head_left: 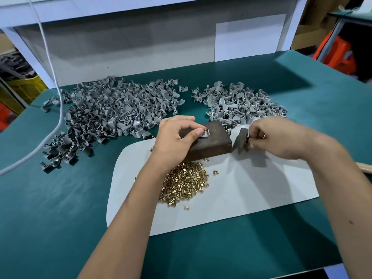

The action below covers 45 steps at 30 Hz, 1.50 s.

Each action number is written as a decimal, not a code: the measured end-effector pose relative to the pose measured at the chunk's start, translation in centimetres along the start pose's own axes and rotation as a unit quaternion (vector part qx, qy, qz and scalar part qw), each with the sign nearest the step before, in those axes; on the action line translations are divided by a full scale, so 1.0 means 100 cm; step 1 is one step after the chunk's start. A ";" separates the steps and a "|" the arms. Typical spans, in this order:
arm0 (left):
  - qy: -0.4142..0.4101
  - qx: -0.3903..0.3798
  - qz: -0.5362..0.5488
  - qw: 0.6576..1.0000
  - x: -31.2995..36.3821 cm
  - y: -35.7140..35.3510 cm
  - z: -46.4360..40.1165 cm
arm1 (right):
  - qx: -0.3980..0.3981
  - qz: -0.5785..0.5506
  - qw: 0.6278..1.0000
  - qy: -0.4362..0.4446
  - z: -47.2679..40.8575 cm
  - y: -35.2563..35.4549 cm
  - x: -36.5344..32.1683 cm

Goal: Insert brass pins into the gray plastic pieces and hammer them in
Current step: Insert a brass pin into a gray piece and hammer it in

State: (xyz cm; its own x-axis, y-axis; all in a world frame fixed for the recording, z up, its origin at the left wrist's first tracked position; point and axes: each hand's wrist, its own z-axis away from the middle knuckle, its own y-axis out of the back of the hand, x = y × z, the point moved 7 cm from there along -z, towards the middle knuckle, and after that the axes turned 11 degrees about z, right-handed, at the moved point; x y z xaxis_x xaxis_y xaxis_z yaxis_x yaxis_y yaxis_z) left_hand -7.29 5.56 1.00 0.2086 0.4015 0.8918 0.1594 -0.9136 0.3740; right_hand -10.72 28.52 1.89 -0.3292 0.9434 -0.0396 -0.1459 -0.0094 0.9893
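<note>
A dark brown metal block (213,142) lies on a white sheet (251,190). On its top, my left hand (177,137) pinches a gray plastic piece (205,134) that has a brass pin at its hole. Just right of the block, my right hand (279,137) grips the hammer (240,140) close to its dark head. A wooden handle end (364,168) shows at the right edge. A heap of loose brass pins (185,182) lies on the sheet in front of the block.
A large pile of gray plastic pieces (112,113) covers the green table (60,208) at the back left. A smaller pile (239,103), some with brass pins, lies at the back right. A white cable (58,109) hangs down on the left.
</note>
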 end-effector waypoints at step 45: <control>0.095 0.013 0.120 0.988 -0.009 0.002 0.003 | 0.159 0.019 0.983 0.090 0.013 0.049 -0.096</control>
State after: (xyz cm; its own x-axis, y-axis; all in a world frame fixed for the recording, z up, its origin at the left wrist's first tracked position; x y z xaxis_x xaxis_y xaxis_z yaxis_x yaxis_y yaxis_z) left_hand -7.17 5.00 0.19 0.0580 0.1525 0.9866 0.1533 -0.9779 0.1422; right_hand -7.04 19.86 7.31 -0.4934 0.8698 0.0025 0.1595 0.0877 0.9833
